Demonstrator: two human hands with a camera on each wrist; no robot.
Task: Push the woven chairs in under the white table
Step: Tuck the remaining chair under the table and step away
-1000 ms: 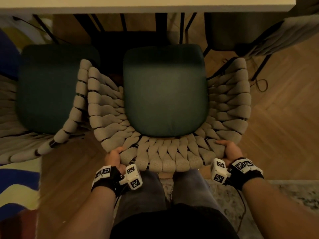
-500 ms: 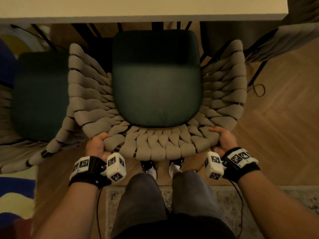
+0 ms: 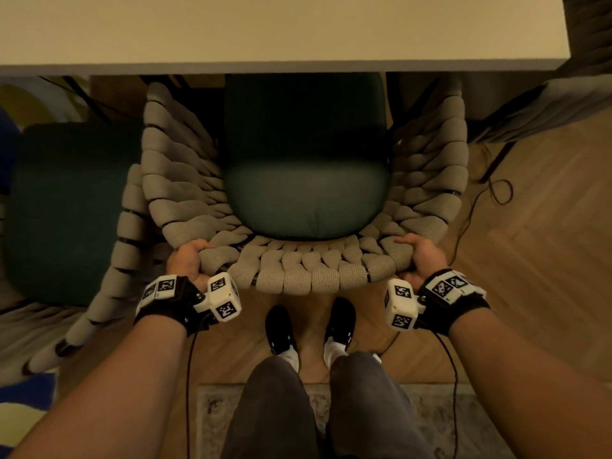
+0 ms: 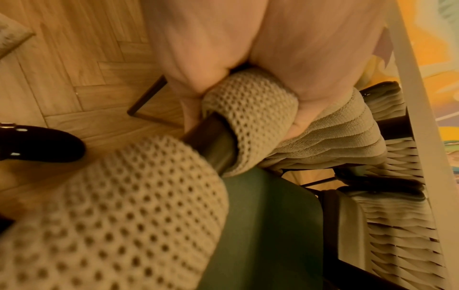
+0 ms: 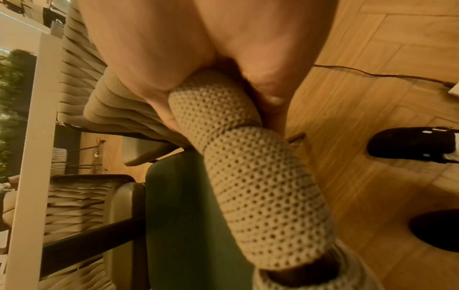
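Observation:
A beige woven chair point(image 3: 308, 270) with a dark green seat cushion point(image 3: 306, 193) stands in front of me, the front of its seat under the white table point(image 3: 281, 31). My left hand point(image 3: 187, 263) grips the left end of the backrest rim, fingers curled round a woven band point(image 4: 250, 109). My right hand point(image 3: 422, 256) grips the right end of the same rim point(image 5: 213, 109). A second woven chair point(image 3: 66, 213) with a green seat stands to the left, touching the first one's armrest.
Another chair point(image 3: 563, 104) sits at the table's right corner. A thin cable point(image 3: 477, 200) loops on the wooden floor to the right. My feet in black shoes point(image 3: 281, 329) stand behind the chair. A patterned rug point(image 3: 212, 412) lies underfoot; a colourful rug point(image 3: 20, 412) at left.
The chair slid forward, its seat front passing under the table edge, and drew alongside the left chair. Both hands kept their hold on the backrest rim and my feet stepped forward.

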